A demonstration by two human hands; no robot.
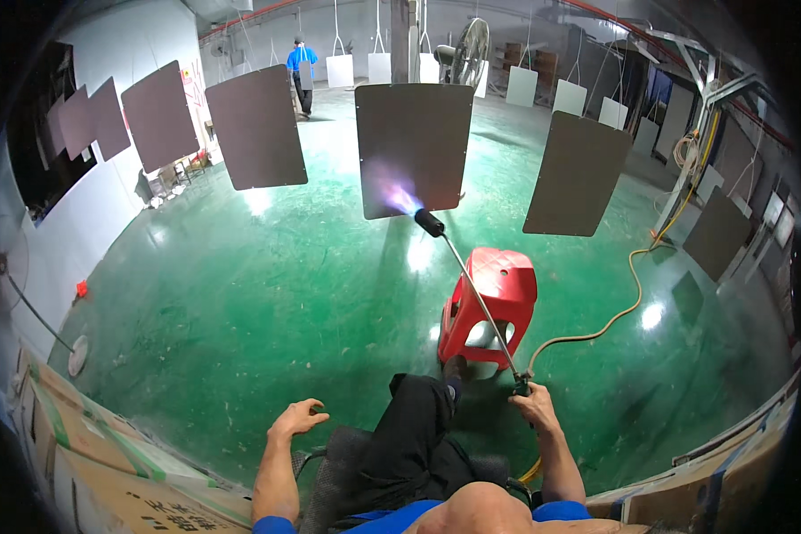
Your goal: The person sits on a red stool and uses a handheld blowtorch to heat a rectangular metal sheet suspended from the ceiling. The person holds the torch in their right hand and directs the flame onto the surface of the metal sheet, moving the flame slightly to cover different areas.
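Observation:
My right hand (536, 406) is closed round the handle of a long gas torch (479, 294). The torch's thin metal tube slants up and left to a black nozzle (430, 222). From the nozzle a blue and purple flame (400, 196) reaches the lower part of a hanging dark grey panel (416, 133) with rounded corners. My left hand (301, 417) holds nothing; it hovers beside my seat with the fingers apart and slightly curled. A yellowish hose (587, 336) runs from near the torch handle off to the right.
A red plastic stool (500, 276) stands ahead on the green floor (240, 311). More dark panels (256, 125) hang in a row on both sides. Cardboard boxes (107, 481) flank me. A person in blue (302, 67) is far back. A standing fan (77, 354) is at left.

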